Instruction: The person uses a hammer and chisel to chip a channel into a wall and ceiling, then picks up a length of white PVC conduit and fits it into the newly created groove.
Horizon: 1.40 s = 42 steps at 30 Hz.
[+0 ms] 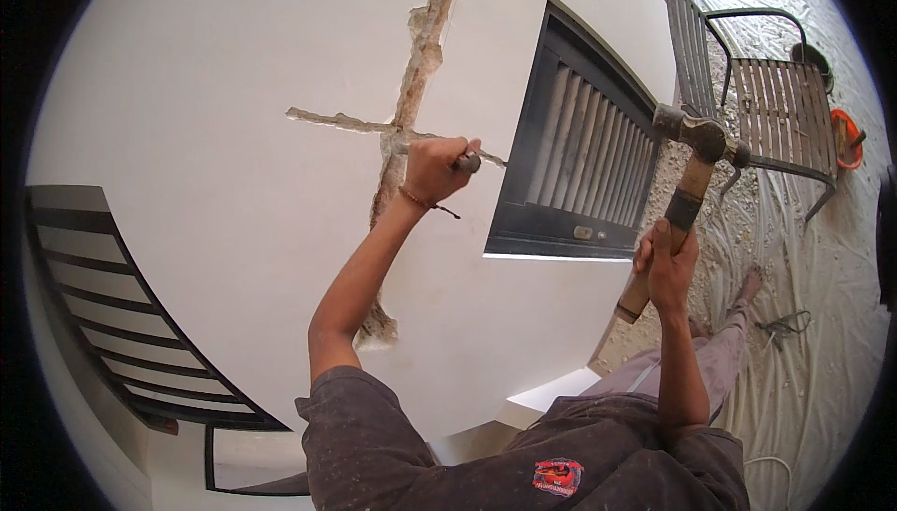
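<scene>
Your left hand point(435, 170) is holding a metal chisel point(468, 163), the fingers wrapping tightly around it so that its round butt end is sticking out toward the right. The chisel is lying near the crossing of the rough grooves in the white wall point(206, 91); you are covering most of it, so I cannot tell whether its tip is touching the wall. A thin bracelet point(418, 198) is circling your left wrist.

Your right hand point(668, 263) is gripping a hammer point(687, 205) by its wooden handle, below a band of dark tape. The hammer is tilting, its metal head sitting higher than your fist and well apart from the chisel.

The long groove point(422, 58) is running down the wall, and a short side groove point(338, 120) is branching off to its left. To the right of the chisel, a dark slatted door or shutter point(579, 147) is standing in the wall. Beyond the hammer, a slatted bench point(783, 105) is resting on a pale sheet point(804, 343), with rubble point(733, 231) lying scattered and an orange container point(847, 128) standing just beside the seat.
</scene>
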Available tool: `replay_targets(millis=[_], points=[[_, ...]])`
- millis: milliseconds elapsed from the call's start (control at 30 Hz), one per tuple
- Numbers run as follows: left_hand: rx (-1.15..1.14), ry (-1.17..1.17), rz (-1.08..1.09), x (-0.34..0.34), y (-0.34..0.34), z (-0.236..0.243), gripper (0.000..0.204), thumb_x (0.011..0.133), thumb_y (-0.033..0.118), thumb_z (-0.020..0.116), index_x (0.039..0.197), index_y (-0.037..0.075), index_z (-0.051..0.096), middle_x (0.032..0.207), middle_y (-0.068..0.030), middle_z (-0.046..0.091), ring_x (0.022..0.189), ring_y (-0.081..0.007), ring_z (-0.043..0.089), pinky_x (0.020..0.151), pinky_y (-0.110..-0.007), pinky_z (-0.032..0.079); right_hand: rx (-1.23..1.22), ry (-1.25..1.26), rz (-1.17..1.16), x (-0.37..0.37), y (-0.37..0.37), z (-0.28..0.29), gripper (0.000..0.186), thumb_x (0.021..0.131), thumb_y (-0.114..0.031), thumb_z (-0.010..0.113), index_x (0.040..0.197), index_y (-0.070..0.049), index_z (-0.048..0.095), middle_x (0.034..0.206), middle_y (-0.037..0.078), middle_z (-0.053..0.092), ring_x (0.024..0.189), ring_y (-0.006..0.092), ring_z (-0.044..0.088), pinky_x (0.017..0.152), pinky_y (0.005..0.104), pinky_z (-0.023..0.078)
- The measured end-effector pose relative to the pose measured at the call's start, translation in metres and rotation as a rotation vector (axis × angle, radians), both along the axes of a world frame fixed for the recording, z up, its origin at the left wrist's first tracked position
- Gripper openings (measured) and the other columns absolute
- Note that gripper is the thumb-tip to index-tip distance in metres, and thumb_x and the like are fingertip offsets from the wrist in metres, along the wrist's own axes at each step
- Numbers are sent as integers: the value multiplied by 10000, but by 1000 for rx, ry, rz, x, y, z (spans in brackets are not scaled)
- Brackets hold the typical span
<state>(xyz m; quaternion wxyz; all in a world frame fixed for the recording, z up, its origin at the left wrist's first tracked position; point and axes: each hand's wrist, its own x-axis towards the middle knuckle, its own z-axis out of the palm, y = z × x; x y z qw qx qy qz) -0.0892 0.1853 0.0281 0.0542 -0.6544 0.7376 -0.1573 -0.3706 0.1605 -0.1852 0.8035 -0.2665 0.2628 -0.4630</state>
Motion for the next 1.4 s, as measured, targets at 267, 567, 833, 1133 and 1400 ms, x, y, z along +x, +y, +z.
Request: replay_targets(millis=[267,567,833,1133,1400], points=[[78,13,-5,-7,6,-1,284,793,140,618,551,74,486,499,-93,493,437,-263,502,433,-369,385,-5,-57,-24,0,8,6,174,954,-209,505,917,-65,414,584,4,468,454,70,465,416,216,393],[128,-37,44,9,9,0,219,777,143,629,598,69,528,512,-115,522,458,-283,542,452,-356,423,12,-312,-369,-22,-6,37,427,903,-480,515,911,-61,432,646,30,490,489,109,482,448,268,421],[93,-38,-21,15,-7,-11,123,671,117,646,632,81,536,528,-99,542,487,-285,565,475,-366,447,325,-601,224,136,103,26,233,938,-339,507,948,-109,470,629,-15,490,494,97,477,507,261,453],[107,-5,54,13,15,4,85,650,68,644,692,61,571,560,-119,549,526,-292,578,492,-358,449,90,-693,-352,19,19,52,411,934,-481,456,976,-73,462,665,0,457,520,90,461,525,260,444],[138,-74,-44,33,15,-11,108,661,96,633,634,73,531,538,-121,538,497,-301,563,479,-376,445,-297,-61,36,167,115,6,364,891,-361,602,1122,-84,554,598,0,518,512,94,491,440,298,432]])
